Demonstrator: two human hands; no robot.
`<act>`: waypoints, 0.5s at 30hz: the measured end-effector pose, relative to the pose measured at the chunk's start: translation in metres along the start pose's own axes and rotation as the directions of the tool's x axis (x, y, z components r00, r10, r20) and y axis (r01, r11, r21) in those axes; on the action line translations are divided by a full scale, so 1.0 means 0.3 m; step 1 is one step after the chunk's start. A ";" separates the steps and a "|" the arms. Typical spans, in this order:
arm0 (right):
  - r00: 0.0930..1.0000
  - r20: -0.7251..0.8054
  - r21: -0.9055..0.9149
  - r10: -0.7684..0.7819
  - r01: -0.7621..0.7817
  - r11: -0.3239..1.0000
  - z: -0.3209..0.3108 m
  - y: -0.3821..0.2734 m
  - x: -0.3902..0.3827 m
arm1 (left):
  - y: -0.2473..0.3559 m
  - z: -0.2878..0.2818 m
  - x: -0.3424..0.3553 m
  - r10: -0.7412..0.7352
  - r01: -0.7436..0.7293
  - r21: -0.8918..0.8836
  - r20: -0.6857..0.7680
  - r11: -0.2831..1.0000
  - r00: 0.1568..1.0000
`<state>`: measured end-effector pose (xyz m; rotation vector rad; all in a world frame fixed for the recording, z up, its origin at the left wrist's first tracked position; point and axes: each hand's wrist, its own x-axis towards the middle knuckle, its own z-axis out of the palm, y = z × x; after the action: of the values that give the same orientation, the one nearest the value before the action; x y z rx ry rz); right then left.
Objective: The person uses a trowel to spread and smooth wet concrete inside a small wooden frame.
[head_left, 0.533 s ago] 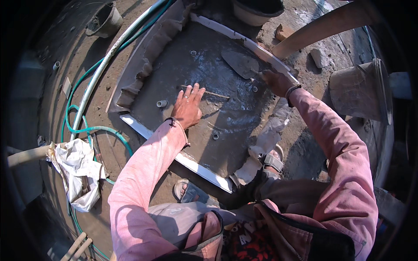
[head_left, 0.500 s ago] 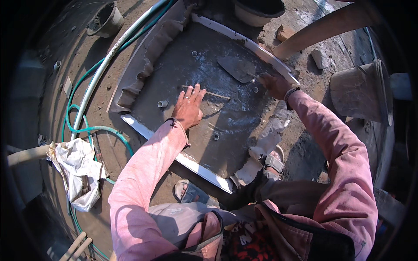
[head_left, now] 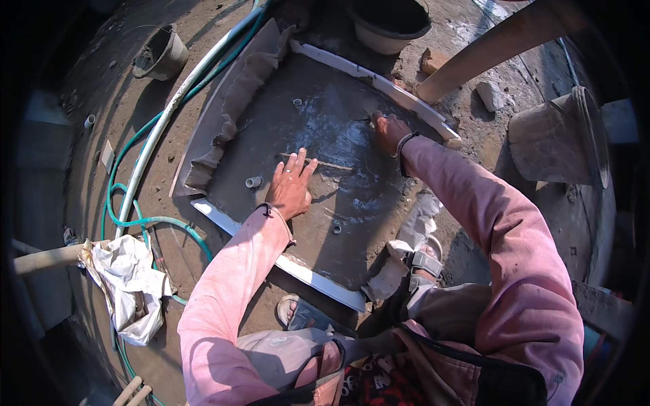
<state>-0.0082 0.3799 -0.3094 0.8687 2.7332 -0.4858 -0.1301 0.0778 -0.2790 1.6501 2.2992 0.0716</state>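
Observation:
A frame of wet grey mortar [head_left: 271, 122] lies before me. My left hand [head_left: 291, 189], palm down with fingers stretched out, is over its near left part. A thin stick [head_left: 330, 165] runs by those fingers; whether they touch it I cannot tell. Further right, my right hand [head_left: 391, 133] is closed on a trowel [head_left: 365, 118], whose blade shows only as a thin dark sliver, tilted nearly edge-on, over the far right of the mortar. Short pale pipe ends stick up from the surface; one pipe end [head_left: 254, 182] is just left of my left hand.
White strips [head_left: 318, 282] edge the mortar near and far, with a crumpled sheet [head_left: 223, 132] along its left. Buckets stand around: one bucket [head_left: 161, 54] far left, a basin [head_left: 386, 37] behind, a large bucket [head_left: 548, 139] at right. A green hose [head_left: 162, 220] and a white sack [head_left: 128, 284] lie left.
My right hand has moved left with the trowel, and the blade, formerly flat on the mortar, is now turned nearly edge-on. The left hand has stayed by the stick.

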 end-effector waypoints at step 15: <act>0.991 -0.094 0.110 -0.097 0.108 0.988 -0.275 0.247 -0.436 | 0.014 -0.002 0.025 0.019 -0.019 0.030 -0.018 0.999 1.000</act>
<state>0.1301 0.4008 -0.2103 0.7969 2.8663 -0.6447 -0.1285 0.0861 -0.2792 1.6926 2.3089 0.0564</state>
